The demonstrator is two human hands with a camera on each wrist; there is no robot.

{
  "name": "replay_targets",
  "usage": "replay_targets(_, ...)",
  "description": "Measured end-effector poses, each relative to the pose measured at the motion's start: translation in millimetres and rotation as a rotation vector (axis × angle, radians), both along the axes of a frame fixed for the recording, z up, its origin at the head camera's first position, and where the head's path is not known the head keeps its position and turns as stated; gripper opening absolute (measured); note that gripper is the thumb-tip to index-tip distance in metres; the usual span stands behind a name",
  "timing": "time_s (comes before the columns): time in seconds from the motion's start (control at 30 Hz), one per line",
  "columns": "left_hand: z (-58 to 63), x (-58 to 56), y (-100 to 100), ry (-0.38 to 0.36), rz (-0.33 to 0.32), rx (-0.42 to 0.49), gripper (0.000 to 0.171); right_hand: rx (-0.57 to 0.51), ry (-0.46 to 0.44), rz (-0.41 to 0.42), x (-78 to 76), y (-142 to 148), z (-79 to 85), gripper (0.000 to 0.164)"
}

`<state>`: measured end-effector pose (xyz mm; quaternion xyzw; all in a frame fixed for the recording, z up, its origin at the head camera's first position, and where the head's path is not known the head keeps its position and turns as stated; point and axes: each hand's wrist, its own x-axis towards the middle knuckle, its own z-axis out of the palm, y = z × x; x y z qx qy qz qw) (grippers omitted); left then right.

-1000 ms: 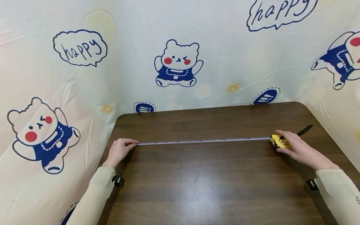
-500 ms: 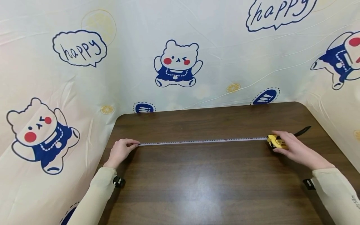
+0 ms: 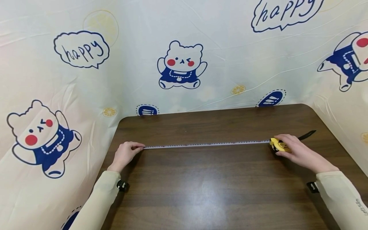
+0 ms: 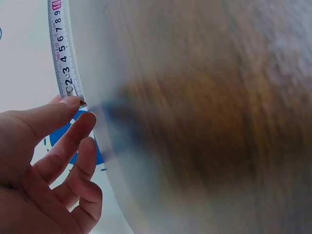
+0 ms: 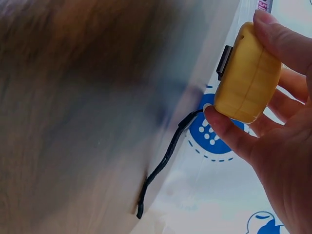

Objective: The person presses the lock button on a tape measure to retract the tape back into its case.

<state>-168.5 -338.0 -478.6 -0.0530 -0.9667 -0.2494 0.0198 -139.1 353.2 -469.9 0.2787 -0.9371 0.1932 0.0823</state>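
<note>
A yellow and black tape measure [image 3: 280, 146] is gripped in my right hand [image 3: 300, 154] at the right of the head view. Its white blade [image 3: 207, 144] is pulled out in a straight line across to my left hand [image 3: 124, 156]. The left thumb and a finger pinch the metal-hooked end of the blade, where the low centimetre numbers show in the left wrist view. Seen by the right wrist camera, the thumb and fingers wrap the yellow case [image 5: 248, 78]. A black wrist strap [image 5: 165, 155] dangles from the case.
Beneath the hands is a dark brown wooden table [image 3: 207, 188] with rounded far corners. A pale cloth [image 3: 224, 64] printed with cartoon bears hangs behind it and along both sides. Each forearm wears a light sleeve, with a black device [image 3: 122, 185] at the left wrist.
My right hand has moved a little left with the tape measure case, and my left hand slightly right with the blade's end. The stretch of blade between them has become shorter.
</note>
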Motion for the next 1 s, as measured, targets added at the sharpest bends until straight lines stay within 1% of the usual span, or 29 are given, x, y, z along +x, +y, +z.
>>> replay_targets(0.2,2.7,-2.1,2,0.008,-0.02,0.001,0.013,-0.007,0.006,0.001,0.4,-6,3.1,0.06)
replay_targets(0.43,4.2,-3.7,5,0.003,-0.024,-0.004,0.013,-0.02,0.028,0.03,-2.9,-11,3.3,0.064)
replay_targets(0.73,1.0,-2.9,10,0.008,-0.026,-0.005,0.012,-0.02,0.002,0.033,0.2,-17,3.1,0.06)
replay_targets(1.0,1.7,-2.4,14,0.01,-0.03,-0.002,0.012,-0.004,-0.015,0.028,2.0,-21,7.1,0.059)
